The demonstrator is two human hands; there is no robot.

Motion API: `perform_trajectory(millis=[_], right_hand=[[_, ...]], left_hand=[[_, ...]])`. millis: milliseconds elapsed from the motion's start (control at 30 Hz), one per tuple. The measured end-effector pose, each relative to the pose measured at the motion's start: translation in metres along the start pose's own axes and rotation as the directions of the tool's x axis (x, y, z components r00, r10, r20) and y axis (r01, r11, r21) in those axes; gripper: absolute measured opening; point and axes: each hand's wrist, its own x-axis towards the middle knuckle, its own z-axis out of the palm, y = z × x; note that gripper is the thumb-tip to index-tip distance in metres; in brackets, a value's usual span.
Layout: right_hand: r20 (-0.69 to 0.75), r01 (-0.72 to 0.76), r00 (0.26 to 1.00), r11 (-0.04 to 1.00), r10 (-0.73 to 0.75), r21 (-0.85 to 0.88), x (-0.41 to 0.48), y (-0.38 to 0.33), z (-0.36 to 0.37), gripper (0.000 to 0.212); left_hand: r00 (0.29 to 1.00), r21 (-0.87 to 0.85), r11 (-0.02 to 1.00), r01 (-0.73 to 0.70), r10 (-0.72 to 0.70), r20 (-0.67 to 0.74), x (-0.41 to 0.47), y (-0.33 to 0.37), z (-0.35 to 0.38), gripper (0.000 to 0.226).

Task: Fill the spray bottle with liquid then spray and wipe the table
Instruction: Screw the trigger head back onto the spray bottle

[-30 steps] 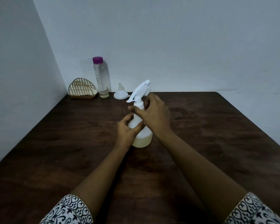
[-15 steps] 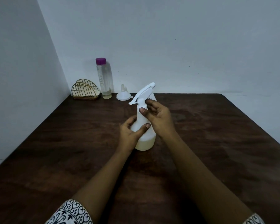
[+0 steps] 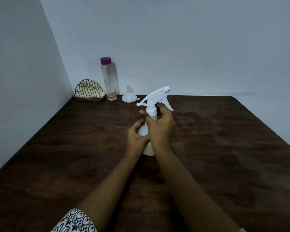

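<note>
I count two hands of mine, one left hand (image 3: 136, 138) and one right hand (image 3: 161, 129), and a single white spray bottle (image 3: 151, 110). There is one dark table (image 3: 224, 148). On it I count one clear bottle (image 3: 109, 79) with one purple cap, one white funnel (image 3: 129, 97) and one wire holder (image 3: 90, 92).

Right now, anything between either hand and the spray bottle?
Nothing visible. The left hand grips the body of the spray bottle, the right hand its neck. The funnel, clear bottle and wire holder stand well behind it, apart.
</note>
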Motion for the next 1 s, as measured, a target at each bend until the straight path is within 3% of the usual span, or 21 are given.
perform_trajectory(millis=[100,167,300,400,467,533,633,700,800,933,1000], right_hand=[[0.187,-0.096,0.98,0.985,0.069,0.141,0.01,0.005,-0.011,0.038],[0.366,-0.142,0.928,0.975,0.071,0.171,0.022,0.01,-0.022,0.039],[0.672,-0.131,0.74,0.988,0.04,0.086,0.044,0.005,-0.043,0.028],[0.771,-0.03,0.629,0.994,0.099,-0.103,0.055,-0.015,-0.058,0.034],[0.709,0.049,0.691,0.97,0.138,-0.236,0.051,-0.026,-0.061,0.04],[0.524,0.072,0.837,0.918,0.156,-0.39,0.04,-0.035,-0.055,0.048],[0.307,0.184,0.951,0.747,0.028,-0.639,0.023,-0.039,-0.039,0.056],[0.257,0.233,0.964,0.685,-0.069,-0.69,0.018,-0.039,-0.03,0.056],[0.283,0.274,0.954,0.658,-0.096,-0.701,0.018,-0.039,-0.022,0.047],[0.421,0.342,0.905,0.699,-0.064,-0.628,0.037,-0.043,-0.031,0.032],[0.543,0.297,0.839,0.813,0.028,-0.501,0.051,-0.05,-0.042,0.032]], left_hand=[[1.0,0.011,1.0,0.015,-0.015,-0.008,0.002,-0.001,-0.003,0.035],[1.0,0.035,0.999,0.022,-0.022,-0.008,0.002,-0.002,-0.003,0.043],[0.998,0.045,0.997,0.061,-0.06,-0.016,0.001,-0.002,-0.003,0.042],[0.997,0.04,0.996,0.078,-0.077,-0.025,0.001,-0.001,-0.002,0.04],[0.997,0.036,0.996,0.079,-0.078,-0.028,0.002,-0.002,-0.003,0.041],[0.998,0.032,0.997,0.066,-0.065,-0.02,0.001,-0.003,-0.003,0.042],[0.999,0.046,0.998,0.047,-0.046,-0.016,0.001,-0.001,-0.003,0.045],[0.999,0.045,0.998,0.038,-0.038,-0.003,0.001,-0.001,-0.003,0.037],[1.0,0.049,0.998,0.029,-0.029,0.0,0.001,-0.002,-0.004,0.035],[0.999,0.026,0.998,0.05,-0.049,-0.008,0.001,0.0,-0.003,0.032],[0.998,0.017,0.998,0.058,-0.058,-0.009,0.001,0.0,-0.003,0.032]])
